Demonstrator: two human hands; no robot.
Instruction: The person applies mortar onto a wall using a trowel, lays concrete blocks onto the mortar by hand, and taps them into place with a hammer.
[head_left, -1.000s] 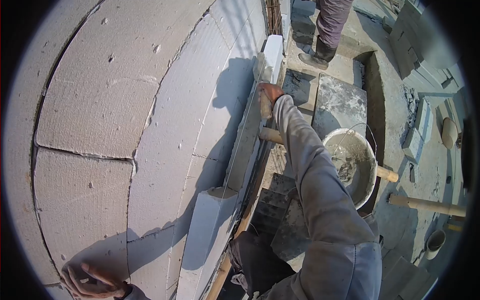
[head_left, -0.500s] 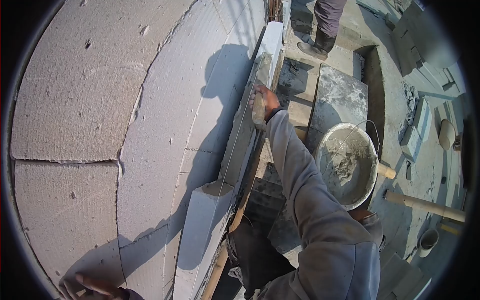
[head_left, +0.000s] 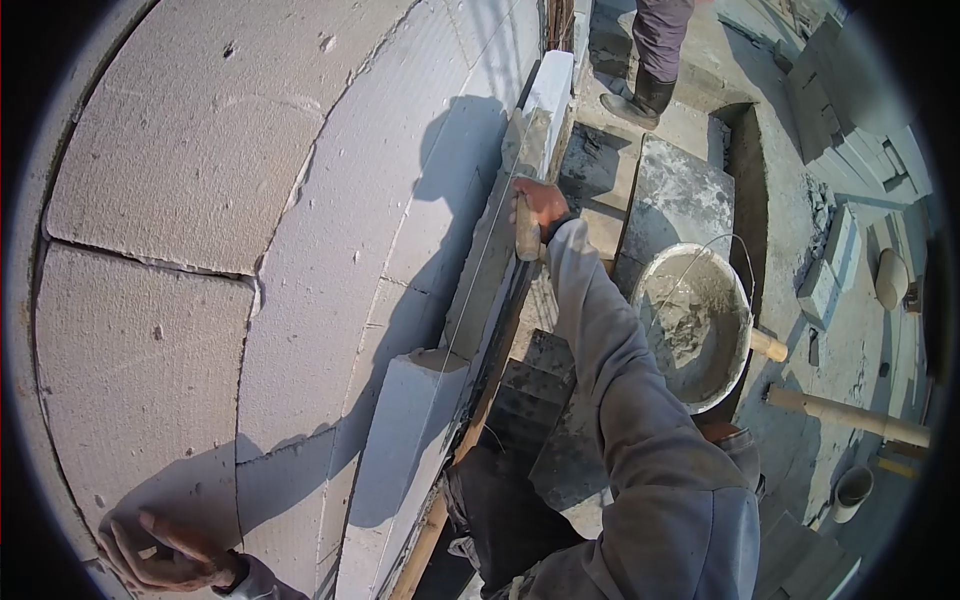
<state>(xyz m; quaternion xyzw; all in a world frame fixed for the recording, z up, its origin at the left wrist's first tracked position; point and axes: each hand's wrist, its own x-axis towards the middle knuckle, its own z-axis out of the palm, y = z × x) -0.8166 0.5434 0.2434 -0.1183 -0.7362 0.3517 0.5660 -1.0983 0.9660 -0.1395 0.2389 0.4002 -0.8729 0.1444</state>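
My right hand [head_left: 541, 207] is closed around the wooden handle of a trowel [head_left: 528, 235], whose mortar-smeared blade rests on or just above the narrow top of a low block course. Grey mortar [head_left: 478, 275] coats that strip, with a thin string running above it. A pale block [head_left: 405, 430] stands at the near end of the mortar, and another white block [head_left: 550, 85] lies at the far end. At the lower left, my left hand [head_left: 170, 555] is held with fingers spread and slightly curled beside the big block wall [head_left: 150, 350], nothing in it.
A bucket of wet mortar [head_left: 695, 330] stands right of my right arm, by a stained board [head_left: 675, 200]. A person's booted leg [head_left: 655, 90] is at the top. Bamboo poles [head_left: 850, 415], blocks [head_left: 830, 265] and a small cup-like container [head_left: 853, 490] are at the right.
The view has shifted slightly. My right hand stays on the trowel handle, with the blade moved a little along the mortar strip. My left hand remains low at the wall.
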